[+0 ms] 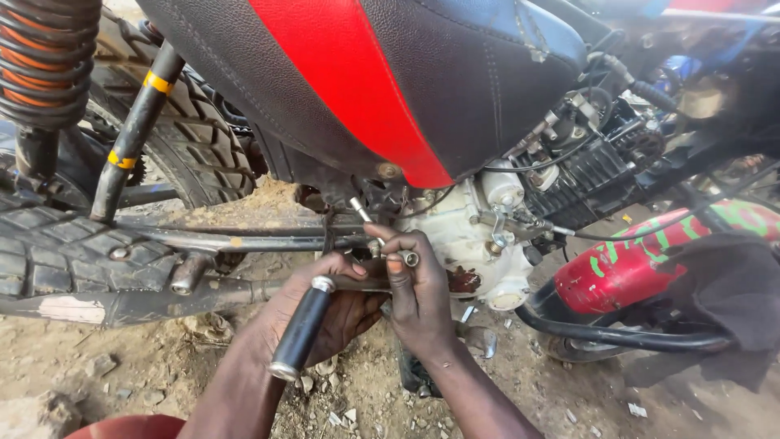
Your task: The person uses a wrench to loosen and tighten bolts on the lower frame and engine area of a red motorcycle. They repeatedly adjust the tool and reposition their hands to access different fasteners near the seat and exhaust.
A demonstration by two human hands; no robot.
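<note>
My left hand (337, 305) grips a tool with a black handle (299, 329) and a metal shaft, held under the motorcycle frame. My right hand (418, 289) pinches a small silver socket piece (409, 258) between thumb and fingers, just below the white engine casing (467, 236). A thin silver bar (360, 210) sticks up behind the fingers toward the frame. Both hands work close together beneath the black and red seat (366, 81).
A rear tyre (57, 260) lies at left with a spring shock (45, 57) above it. The black exhaust and frame tubes (244, 240) run across. A red tank (626, 264) and dark cloth (723, 293) lie at right on stony dirt ground (569, 390).
</note>
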